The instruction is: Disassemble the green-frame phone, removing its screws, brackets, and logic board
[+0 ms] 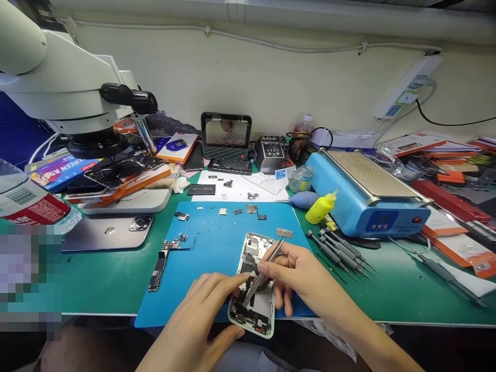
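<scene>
An opened phone housing (267,305) with a pale green edge lies on the blue mat (194,294), its inner parts exposed. My left hand (207,305) grips its left side, index finger over the inside and thumb near the lower edge. In my right hand (289,268) are metal tweezers (273,256), slanting down to the left. Their tips touch or hover close above the lower left inside of the housing; I cannot tell which. The fingers partly hide the middle of the housing. A logic board (158,271) lies left of it, and a metal shield plate (284,232) just above.
Small screws and parts (222,212) dot the upper mat. Several screwdrivers (337,250), a yellow bottle (321,207) and a blue heating plate machine (364,201) stand to the right. A microscope (85,98) overhangs the left, above a closed phone (110,232). A small screen (227,132) stands behind.
</scene>
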`<action>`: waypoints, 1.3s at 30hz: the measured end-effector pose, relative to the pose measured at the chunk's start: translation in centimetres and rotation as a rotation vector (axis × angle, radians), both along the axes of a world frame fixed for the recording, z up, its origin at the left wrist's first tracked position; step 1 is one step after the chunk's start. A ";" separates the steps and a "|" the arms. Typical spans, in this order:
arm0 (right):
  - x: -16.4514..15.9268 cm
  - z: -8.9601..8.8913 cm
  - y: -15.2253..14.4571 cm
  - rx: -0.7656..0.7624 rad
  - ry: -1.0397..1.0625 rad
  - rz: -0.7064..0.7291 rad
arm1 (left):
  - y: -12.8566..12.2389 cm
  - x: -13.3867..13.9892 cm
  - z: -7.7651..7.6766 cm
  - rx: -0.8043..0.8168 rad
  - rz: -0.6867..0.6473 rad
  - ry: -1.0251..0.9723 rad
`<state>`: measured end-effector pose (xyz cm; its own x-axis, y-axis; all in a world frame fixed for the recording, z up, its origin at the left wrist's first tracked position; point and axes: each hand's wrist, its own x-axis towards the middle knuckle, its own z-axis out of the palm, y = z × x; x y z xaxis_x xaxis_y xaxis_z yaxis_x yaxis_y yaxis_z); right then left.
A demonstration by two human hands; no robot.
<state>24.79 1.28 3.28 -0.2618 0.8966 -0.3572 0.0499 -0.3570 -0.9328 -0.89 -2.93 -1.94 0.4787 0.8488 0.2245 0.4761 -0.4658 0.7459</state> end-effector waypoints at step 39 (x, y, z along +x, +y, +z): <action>3.2 1.1 -2.8 0.233 -0.084 -0.216 | 0.1 0.4 1.6 -0.087 -0.055 0.019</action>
